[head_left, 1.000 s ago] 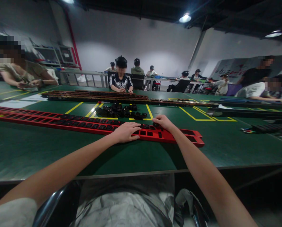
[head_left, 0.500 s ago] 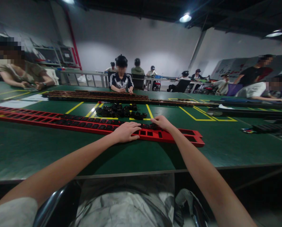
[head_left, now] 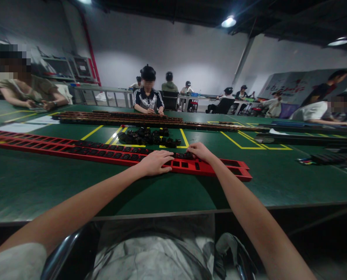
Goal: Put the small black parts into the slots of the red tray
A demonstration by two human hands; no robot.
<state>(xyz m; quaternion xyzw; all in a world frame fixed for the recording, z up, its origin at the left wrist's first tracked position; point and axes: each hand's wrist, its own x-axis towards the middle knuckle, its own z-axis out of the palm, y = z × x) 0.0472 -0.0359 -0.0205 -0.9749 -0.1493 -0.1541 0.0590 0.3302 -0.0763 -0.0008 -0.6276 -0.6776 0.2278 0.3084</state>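
Note:
A long red metal strip [head_left: 208, 168] with rows of rectangular openings lies across the table in front of me. Black socket modules [head_left: 126, 156] fill many of its openings in the middle. My left hand [head_left: 156, 162] rests flat on the strip, fingers stretched out over the near row. On the far row, my right hand [head_left: 199, 151] has its fingers bent and closed at a black socket module [head_left: 187, 155] near the strip's right part; its fingertips partly hide that piece. Several openings between and right of my hands show no module.
A pile of loose black modules [head_left: 147, 137] lies just beyond the strip. Farther back are stacked long dark rails [head_left: 117, 118], with more black rails [head_left: 292, 139] at the right. White paper [head_left: 30, 125] lies at left. A co-worker [head_left: 148, 97] sits opposite, others to the sides.
My right hand has shifted slightly right along the far row, uncovering more of the black modules. My left hand has stayed in place. A person standing at the far right has moved.

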